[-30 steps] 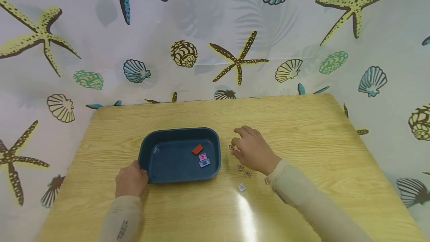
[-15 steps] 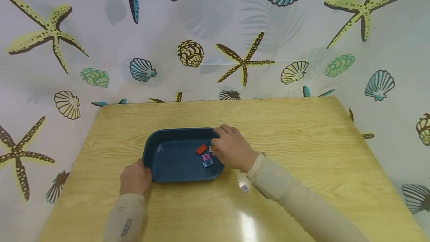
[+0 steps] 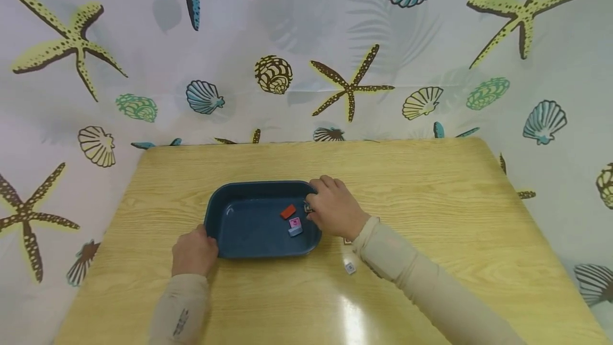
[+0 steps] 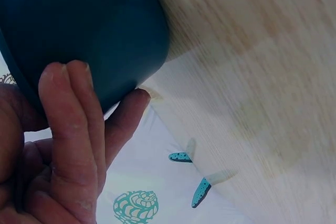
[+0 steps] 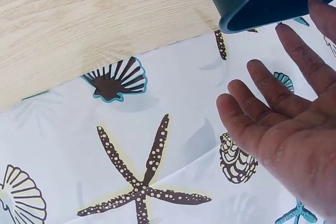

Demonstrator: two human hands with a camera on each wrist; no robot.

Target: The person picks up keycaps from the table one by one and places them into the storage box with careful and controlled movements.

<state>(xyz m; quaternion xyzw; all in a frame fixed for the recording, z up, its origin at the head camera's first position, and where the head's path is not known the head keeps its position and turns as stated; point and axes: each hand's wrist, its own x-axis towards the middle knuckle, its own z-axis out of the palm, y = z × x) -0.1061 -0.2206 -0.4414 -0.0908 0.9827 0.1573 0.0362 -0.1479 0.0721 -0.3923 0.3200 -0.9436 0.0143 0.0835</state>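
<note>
A dark blue plastic tray (image 3: pixel 254 230) lies on the table. My left hand (image 3: pixel 195 252) grips its left end; in the left wrist view, fingers (image 4: pixel 73 114) press the outer wall, with the thumb at the rim. Over the tray's right end is my right hand (image 3: pixel 337 209). A small block (image 3: pixel 307 206) shows at its fingertips in the head view, with its print hard to read. The right wrist view has that hand's fingers spread and nothing between them. Inside the tray are a red block (image 3: pixel 288 211), a pink block (image 3: pixel 295 222) and a light blue block (image 3: pixel 295 231).
A small white block (image 3: pixel 350 268) lies on the wooden table (image 3: pixel 268 302) right of the tray. Partly behind the right sleeve is a tan block (image 3: pixel 347 240). A sheet printed with shells and starfish (image 3: pixel 351 88) hangs behind the table.
My right hand has carried a small tan block from the table leftward over the tray's right end, and its fingers have let go. The light blue block has tipped. My left hand still grips the tray.
</note>
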